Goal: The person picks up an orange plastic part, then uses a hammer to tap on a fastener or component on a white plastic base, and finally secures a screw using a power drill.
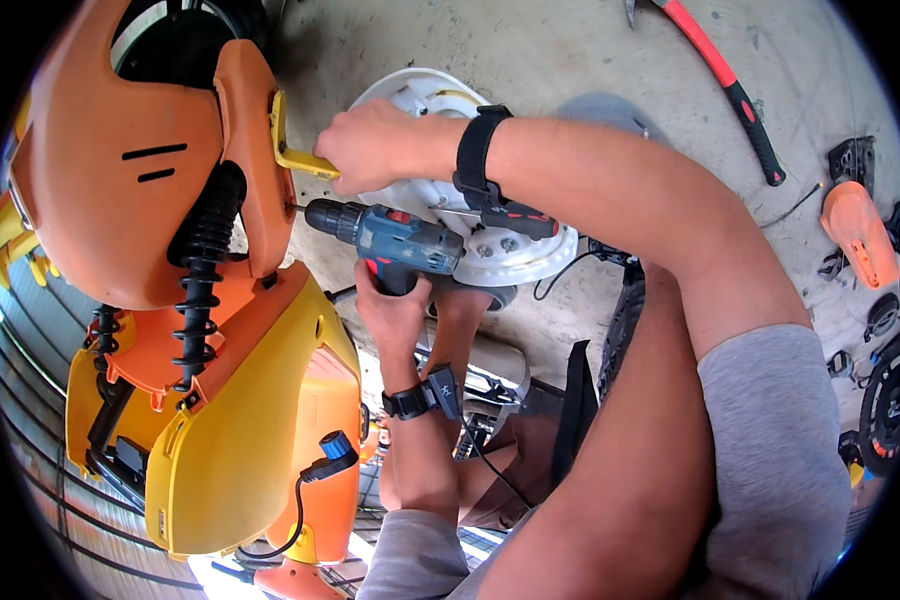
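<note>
Left hand (395,305): my fingers are wrapped closed round the grip of the drill (410,240), below its body.
Drill: blue-grey with red patches, lying nearly level, its black chuck (336,218) pointing left at the orange strip (255,150).
Drill tip: the thin bit reaches the strip's right edge; whether it has gone in, I cannot tell.
Right hand (375,142): my fingers are curled in tight at the free end of the yellow bracket (305,162), just above the chuck; my fingertips are mostly hidden.
Yellow bracket: bent like an L, its upright arm along the strip's right edge.
Wrists: a black band (480,155) on my right, a black strap with a small box (438,393) on my left.
Orange shell (100,195): big and rounded, left of the strip, with two dark slots.
Springs: a black coil spring (202,290) runs below the shell, near a curved yellow panel (235,430).
White tub (530,262): beyond the drill, partly behind my right forearm, with metal bits in it.
Floor (590,50): a hammer (715,65) with a red and black handle at the upper right; an orange part (860,235) farther right.
</note>
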Available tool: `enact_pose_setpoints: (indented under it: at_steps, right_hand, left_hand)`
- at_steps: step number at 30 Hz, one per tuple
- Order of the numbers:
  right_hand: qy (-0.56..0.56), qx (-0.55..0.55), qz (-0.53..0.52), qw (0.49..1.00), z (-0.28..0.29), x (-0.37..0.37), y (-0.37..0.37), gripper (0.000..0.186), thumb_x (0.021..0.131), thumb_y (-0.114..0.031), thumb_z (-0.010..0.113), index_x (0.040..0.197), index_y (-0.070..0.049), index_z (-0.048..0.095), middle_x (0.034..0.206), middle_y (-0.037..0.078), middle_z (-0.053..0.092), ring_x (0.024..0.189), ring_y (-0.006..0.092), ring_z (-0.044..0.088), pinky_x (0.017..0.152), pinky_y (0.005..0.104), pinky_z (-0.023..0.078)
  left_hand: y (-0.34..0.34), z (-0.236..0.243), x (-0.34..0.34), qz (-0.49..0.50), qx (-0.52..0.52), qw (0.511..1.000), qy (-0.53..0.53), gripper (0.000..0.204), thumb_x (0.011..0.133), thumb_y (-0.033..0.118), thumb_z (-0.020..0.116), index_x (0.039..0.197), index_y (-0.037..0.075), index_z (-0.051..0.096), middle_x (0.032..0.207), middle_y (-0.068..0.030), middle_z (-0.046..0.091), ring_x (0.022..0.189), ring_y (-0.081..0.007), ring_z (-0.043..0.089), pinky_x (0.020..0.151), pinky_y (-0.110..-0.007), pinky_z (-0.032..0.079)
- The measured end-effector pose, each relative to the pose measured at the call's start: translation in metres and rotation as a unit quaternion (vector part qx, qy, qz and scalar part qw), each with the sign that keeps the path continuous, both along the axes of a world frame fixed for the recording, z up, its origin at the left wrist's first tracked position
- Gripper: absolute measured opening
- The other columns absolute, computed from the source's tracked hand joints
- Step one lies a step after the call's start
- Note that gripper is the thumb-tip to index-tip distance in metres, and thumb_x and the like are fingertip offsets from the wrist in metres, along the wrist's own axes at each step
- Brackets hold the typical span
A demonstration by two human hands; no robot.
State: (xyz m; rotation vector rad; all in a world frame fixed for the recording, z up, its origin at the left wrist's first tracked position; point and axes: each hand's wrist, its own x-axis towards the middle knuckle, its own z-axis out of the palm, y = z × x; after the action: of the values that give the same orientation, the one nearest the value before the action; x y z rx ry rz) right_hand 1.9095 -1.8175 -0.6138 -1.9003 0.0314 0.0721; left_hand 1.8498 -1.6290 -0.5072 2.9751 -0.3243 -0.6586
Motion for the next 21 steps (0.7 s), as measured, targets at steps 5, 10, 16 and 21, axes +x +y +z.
enact_pose_setpoints:
  at_steps: [5,10,16,21]
  right_hand:
    - [0.02,0.016,0.012,1.0,0.002,-0.001,-0.002,0.029,0.073,-0.027,0.064,0.092,-0.006,0.07,0.079,0.017,0.068,0.079,0.0358,0.066,0.068,0.0455,0.052]
    - [0.021,0.027,0.009,0.999,0.001,-0.002,0.0,0.03,0.073,-0.027,0.065,0.092,-0.006,0.07,0.078,0.017,0.068,0.08,0.0357,0.066,0.069,0.0454,0.052]
    - [0.022,0.035,-0.004,0.999,0.0,-0.002,0.004,0.029,0.072,-0.027,0.066,0.091,-0.006,0.07,0.076,0.017,0.067,0.078,0.036,0.066,0.069,0.0456,0.052]
    - [0.02,0.033,-0.019,0.999,0.0,-0.005,0.007,0.028,0.072,-0.027,0.066,0.089,-0.006,0.07,0.075,0.016,0.067,0.076,0.0358,0.066,0.067,0.0455,0.052]
  left_hand:
    - [-0.001,-0.009,-0.002,-0.022,-0.033,0.998,-0.045,0.054,0.061,0.018,0.078,0.104,-0.002,0.052,0.083,-0.0138,0.061,0.073,-0.0226,0.059,0.07,-0.032,0.049]
    - [0.002,-0.014,-0.006,0.004,-0.047,0.998,-0.046,0.053,0.062,0.016,0.078,0.104,-0.002,0.052,0.085,-0.0142,0.062,0.075,-0.0209,0.059,0.072,-0.032,0.049]
    - [0.0,-0.01,-0.004,0.02,-0.014,1.0,-0.014,0.058,0.063,0.016,0.076,0.112,-0.003,0.05,0.092,-0.0171,0.062,0.081,-0.0281,0.06,0.078,-0.035,0.048]
    - [-0.004,-0.007,-0.003,0.023,-0.017,1.0,0.002,0.055,0.062,0.016,0.076,0.108,-0.003,0.052,0.088,-0.0163,0.063,0.08,-0.0277,0.061,0.076,-0.035,0.048]
